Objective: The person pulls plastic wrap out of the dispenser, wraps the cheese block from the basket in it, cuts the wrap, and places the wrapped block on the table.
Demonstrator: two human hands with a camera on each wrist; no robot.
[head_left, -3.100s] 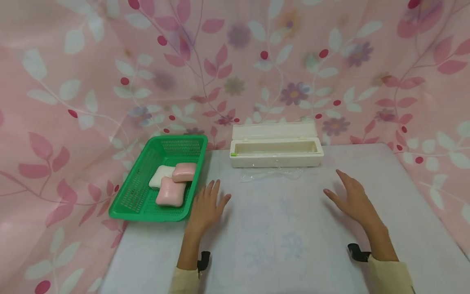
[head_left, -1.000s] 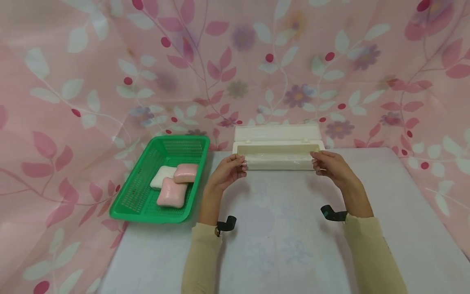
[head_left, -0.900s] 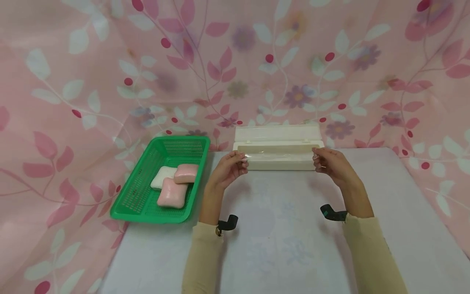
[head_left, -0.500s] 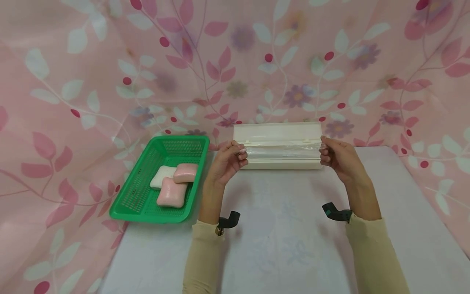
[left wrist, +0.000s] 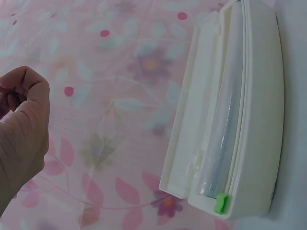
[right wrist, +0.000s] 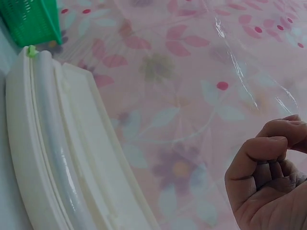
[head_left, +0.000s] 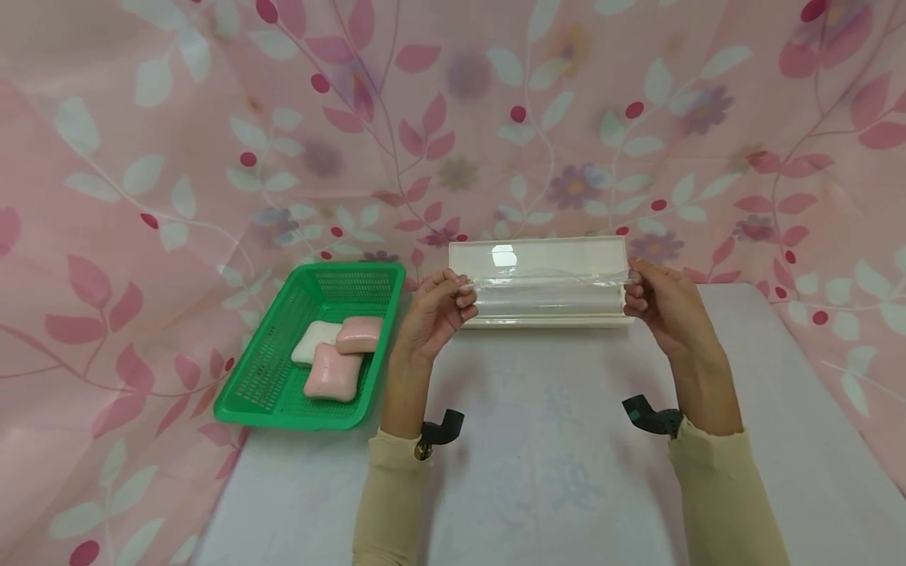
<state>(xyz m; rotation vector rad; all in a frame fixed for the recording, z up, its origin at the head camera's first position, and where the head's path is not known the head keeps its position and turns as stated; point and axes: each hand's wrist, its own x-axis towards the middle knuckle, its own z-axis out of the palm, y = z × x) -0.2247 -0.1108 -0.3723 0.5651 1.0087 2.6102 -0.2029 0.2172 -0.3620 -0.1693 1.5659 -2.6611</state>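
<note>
Clear cling film (head_left: 548, 281) stretches between both hands, its near edge raised in front of a white dispenser box (head_left: 545, 322). My left hand (head_left: 433, 318) pinches the film's left corner between thumb and curled fingers. At the opposite corner, my right hand (head_left: 668, 314) holds it the same way. The box's hinged lid (head_left: 566, 253) stands up behind. Inside lies the film roll (left wrist: 228, 110), clearest in the left wrist view, with a green slider (left wrist: 221, 203) at the box's end. Bright glints mark the taut film (right wrist: 235, 67) in the right wrist view.
Left of the hands stands a green plastic basket (head_left: 293, 422). It holds a white soap bar (head_left: 310, 344) and two pink ones, one pink soap bar (head_left: 333, 373) in front. A pink floral curtain (head_left: 453, 118) hangs behind the white-covered table (head_left: 538, 472).
Earlier both hands lay apart and open above the table. They have since gripped the film's edge at the box, then lifted it, the right hand shifting slightly right and up.
</note>
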